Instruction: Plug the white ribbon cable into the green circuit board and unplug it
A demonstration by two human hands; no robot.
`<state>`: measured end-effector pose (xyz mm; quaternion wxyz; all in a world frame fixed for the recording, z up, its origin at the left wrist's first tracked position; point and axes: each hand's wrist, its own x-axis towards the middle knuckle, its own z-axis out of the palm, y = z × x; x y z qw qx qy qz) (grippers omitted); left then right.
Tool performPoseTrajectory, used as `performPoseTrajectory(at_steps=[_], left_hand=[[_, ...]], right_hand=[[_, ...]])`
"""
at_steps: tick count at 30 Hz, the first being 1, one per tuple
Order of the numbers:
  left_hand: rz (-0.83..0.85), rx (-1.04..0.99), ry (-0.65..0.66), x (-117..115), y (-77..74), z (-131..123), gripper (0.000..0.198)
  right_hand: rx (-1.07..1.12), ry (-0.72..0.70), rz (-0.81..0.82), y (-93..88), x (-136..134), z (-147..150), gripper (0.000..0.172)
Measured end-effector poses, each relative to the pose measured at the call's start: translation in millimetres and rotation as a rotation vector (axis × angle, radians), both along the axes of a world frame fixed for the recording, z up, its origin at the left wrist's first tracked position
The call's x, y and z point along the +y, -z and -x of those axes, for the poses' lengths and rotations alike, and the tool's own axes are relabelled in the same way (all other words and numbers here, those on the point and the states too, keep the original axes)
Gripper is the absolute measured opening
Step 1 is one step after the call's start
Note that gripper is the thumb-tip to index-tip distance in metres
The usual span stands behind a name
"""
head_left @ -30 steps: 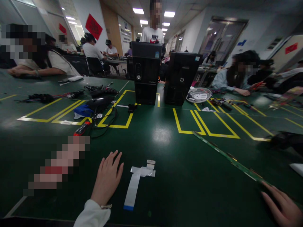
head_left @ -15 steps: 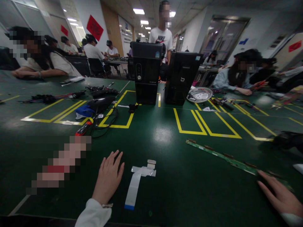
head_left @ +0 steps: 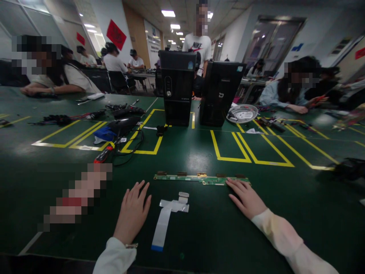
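Note:
A long narrow green circuit board (head_left: 182,177) lies crosswise on the dark green table. The fingertips of my right hand (head_left: 246,196) rest on its right end, with the fingers stretched out. Nearer to me, a white flat ribbon cable (head_left: 162,228) with a blue end and a connector at its top lies on the table. My left hand (head_left: 133,213) lies flat to the left of the cable, fingers spread, holding nothing.
Two black computer towers (head_left: 178,87) (head_left: 221,93) stand at the back. A round white basket (head_left: 243,113), a screwdriver (head_left: 103,154), a blue-and-black bundle (head_left: 119,127) and cables surround yellow tape outlines. Several people sit at tables; one person (head_left: 197,47) stands behind the towers.
My right hand has moved left, and the circuit board has shifted from the right to the middle and turned crosswise. My left hand and the ribbon cable stay in place.

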<state>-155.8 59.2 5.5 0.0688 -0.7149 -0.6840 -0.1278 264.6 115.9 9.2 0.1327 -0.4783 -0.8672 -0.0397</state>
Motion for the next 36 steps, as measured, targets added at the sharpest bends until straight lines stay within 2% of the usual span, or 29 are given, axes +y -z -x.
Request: performPoseTrajectory(at_steps=[6, 15, 20, 26, 31, 36], left_hand=[[0.011, 0.006, -0.005, 0, -0.5, 0, 0.049], [0.027, 0.006, -0.007, 0, 1.0, 1, 0.050], [0.024, 0.003, -0.005, 0, -0.9, -1, 0.050], [0.017, -0.027, 0.010, 0, -1.8, 1, 0.049], [0.036, -0.131, 0.186, -5, -12.0, -12, 0.046], [0.140, -0.132, 0.482, -21, -24.3, -52, 0.040]], right_hand=[[0.016, -0.060, -0.027, -2.5, 2, 49, 0.045], [-0.011, -0.049, 0.022, -6.5, 7, 95, 0.048], [-0.017, -0.051, 0.043, -11.0, 9, 103, 0.046], [0.003, -0.143, 0.066, -10.2, 14, 90, 0.048], [0.041, -0.218, 0.070, -6.1, 17, 81, 0.049], [0.042, -0.210, 0.081, -5.7, 17, 81, 0.048]])
